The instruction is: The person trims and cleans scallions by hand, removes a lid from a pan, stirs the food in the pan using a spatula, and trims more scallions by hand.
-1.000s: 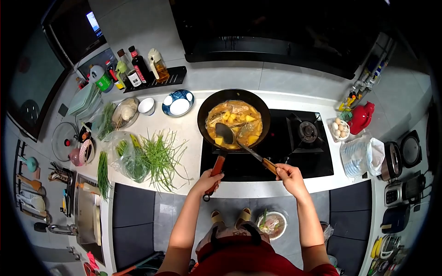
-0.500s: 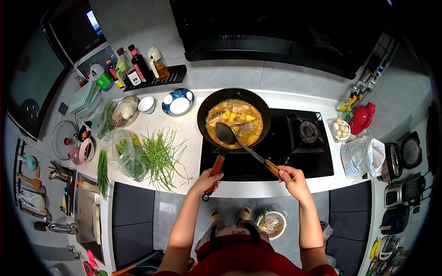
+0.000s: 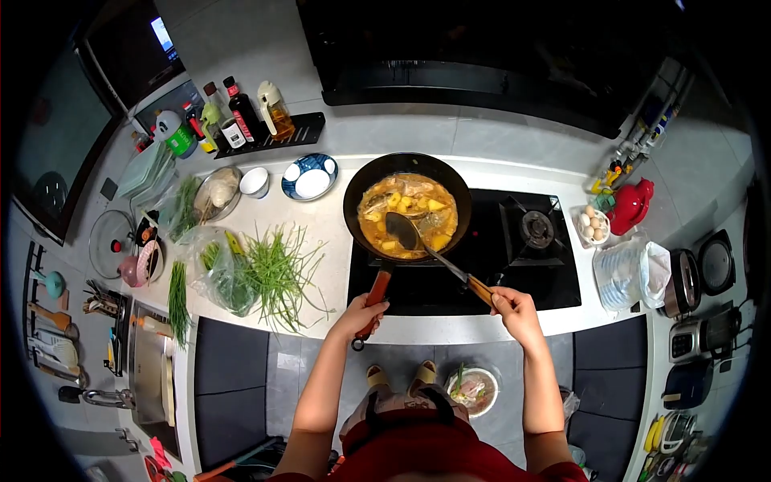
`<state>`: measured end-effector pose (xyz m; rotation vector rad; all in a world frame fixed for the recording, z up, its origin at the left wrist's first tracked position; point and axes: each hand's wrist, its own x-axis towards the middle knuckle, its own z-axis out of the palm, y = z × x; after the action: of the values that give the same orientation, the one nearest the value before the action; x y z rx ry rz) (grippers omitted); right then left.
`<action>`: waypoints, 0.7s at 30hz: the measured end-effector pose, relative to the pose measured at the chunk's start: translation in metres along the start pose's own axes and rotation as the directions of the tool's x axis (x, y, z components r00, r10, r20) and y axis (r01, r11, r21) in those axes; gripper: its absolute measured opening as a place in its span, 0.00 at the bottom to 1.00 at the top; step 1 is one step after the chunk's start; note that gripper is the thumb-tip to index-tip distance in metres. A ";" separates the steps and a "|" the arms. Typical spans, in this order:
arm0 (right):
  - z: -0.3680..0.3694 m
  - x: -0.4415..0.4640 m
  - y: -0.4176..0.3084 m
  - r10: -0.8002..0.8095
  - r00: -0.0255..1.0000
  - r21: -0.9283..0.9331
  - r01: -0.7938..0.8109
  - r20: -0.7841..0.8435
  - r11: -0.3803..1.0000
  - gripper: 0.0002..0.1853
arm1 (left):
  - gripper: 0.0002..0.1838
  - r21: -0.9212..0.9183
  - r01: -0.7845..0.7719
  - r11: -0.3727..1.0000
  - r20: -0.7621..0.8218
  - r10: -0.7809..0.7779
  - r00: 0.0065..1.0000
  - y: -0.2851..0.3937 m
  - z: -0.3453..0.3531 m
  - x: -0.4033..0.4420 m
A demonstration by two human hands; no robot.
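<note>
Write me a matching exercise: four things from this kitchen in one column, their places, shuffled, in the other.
1. Left hand
2. Right hand
3. Eggs
4. Blue-and-white dish

A. On the counter, left of the wok
B. Around the wooden handle of the ladle
C. In a white bowl, right of the stove
D. Around the wok's handle

Right pairs: 1-D, 2-B, 3-C, 4-A
</note>
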<state>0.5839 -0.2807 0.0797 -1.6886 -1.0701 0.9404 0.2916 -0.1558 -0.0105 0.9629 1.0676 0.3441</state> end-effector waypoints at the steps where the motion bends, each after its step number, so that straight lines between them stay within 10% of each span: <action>1: -0.001 -0.005 -0.004 0.020 1.000 0.034 -0.021 0.012 0.999 0.12 | 0.13 -0.007 0.002 1.000 0.004 -0.002 1.000 -0.001 0.000 0.001; 21: 0.000 -0.008 -0.006 -0.055 0.998 -0.101 0.054 -0.001 0.993 0.12 | 0.14 -0.014 0.010 1.000 0.002 -0.010 1.000 0.001 0.000 0.000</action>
<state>0.5793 -0.2872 0.0860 -1.7331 -1.1721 0.8604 0.2920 -0.1556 -0.0096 0.9452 1.0666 0.3415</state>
